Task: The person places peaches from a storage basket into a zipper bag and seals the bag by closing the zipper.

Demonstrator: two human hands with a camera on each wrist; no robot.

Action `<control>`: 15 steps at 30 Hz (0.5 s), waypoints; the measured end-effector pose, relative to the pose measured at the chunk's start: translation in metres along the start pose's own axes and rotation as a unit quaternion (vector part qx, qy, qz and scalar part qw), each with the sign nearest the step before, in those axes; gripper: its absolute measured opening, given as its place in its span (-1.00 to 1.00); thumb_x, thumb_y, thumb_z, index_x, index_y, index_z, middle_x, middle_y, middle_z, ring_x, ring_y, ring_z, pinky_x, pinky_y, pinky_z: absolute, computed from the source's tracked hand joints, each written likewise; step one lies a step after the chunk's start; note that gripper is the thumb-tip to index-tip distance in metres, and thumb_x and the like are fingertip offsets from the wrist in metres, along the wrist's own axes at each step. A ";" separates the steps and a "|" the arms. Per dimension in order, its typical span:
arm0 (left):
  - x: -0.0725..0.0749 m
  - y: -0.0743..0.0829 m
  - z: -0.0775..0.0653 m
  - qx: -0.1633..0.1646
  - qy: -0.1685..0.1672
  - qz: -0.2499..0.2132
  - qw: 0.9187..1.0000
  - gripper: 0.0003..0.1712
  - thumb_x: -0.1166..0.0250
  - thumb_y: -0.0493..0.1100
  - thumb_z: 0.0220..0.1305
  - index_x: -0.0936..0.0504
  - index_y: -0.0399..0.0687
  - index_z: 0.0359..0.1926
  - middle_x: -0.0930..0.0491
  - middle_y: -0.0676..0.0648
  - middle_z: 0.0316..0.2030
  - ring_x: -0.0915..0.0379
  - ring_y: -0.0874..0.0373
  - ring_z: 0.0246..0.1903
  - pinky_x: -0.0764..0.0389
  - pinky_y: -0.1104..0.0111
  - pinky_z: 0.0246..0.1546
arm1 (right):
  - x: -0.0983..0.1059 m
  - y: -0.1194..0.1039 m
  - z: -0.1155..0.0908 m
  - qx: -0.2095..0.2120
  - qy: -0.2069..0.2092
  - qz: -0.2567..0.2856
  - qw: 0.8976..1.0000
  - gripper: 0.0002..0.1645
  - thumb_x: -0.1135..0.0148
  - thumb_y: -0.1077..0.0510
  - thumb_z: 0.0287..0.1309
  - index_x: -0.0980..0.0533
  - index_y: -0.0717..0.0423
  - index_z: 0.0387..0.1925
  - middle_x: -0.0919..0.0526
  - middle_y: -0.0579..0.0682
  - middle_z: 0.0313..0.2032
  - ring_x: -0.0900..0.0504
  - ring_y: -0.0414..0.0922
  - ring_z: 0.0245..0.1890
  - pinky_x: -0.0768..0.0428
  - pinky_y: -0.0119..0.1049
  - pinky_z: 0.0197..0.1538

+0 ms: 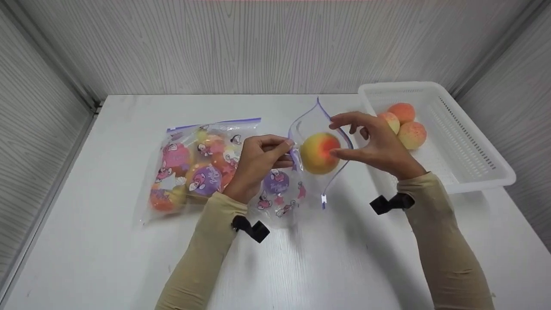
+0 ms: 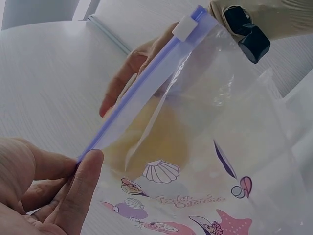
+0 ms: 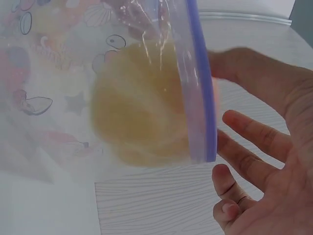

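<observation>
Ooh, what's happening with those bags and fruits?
A person's left hand pinches the edge of a zip bag. A yellow-and-red round fruit is in its open mouth. The right hand is there too, fingers apart; whether its thumb touches the fruit is hard to tell. Three more fruits sit in the white basket, and a filled bag lies on the left.

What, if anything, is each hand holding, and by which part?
The left hand pinches the open bag by its purple zip edge. The right hand shows no grip; whether its thumb touches the fruit cannot be told.
</observation>
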State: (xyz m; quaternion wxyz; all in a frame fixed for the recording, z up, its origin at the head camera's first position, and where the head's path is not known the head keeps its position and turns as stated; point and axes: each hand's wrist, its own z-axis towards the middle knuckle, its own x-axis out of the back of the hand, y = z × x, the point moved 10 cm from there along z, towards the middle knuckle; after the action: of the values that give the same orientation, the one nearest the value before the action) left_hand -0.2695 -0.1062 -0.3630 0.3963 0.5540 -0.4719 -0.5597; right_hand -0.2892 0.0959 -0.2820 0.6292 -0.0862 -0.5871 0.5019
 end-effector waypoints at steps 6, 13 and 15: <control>0.001 0.000 0.000 0.000 -0.003 -0.003 1.000 -0.81 -0.32 -0.32 0.37 -0.68 -0.39 -0.07 -0.69 -0.23 -0.29 -0.72 0.04 -0.37 -0.75 0.25 -0.18 | 0.008 0.002 0.001 -0.002 0.020 0.004 1.000 -0.38 -0.60 0.17 0.00 -0.62 0.03 0.16 -0.72 -0.11 -0.01 -0.43 -0.14 -0.18 -0.37 -0.33 -0.21; 0.002 -0.001 0.000 -0.004 0.003 0.000 1.000 -0.80 -0.32 -0.32 0.38 -0.68 -0.39 -0.06 -0.68 -0.23 -0.28 -0.73 0.04 -0.37 -0.75 0.23 -0.16 | 0.020 0.009 -0.001 -0.026 0.045 0.034 0.998 -0.38 -0.54 0.22 0.06 -0.59 0.03 0.21 -0.71 -0.05 0.02 -0.47 -0.09 -0.17 -0.43 -0.37 -0.21; 0.002 -0.001 -0.001 -0.002 0.005 0.007 1.000 -0.80 -0.32 -0.31 0.38 -0.68 -0.37 -0.06 -0.69 -0.23 -0.27 -0.73 0.03 -0.35 -0.75 0.24 -0.16 | 0.028 0.011 -0.002 -0.036 0.057 0.025 0.997 -0.40 -0.52 0.19 0.10 -0.58 0.02 0.21 -0.70 -0.03 0.03 -0.49 -0.10 -0.14 -0.46 -0.39 -0.18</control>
State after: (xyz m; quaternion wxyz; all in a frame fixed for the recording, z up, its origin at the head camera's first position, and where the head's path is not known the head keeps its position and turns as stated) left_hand -0.2689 -0.1085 -0.3644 0.4038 0.5526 -0.4723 -0.5554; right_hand -0.2989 0.1227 -0.2723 0.6455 -0.1524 -0.5655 0.4902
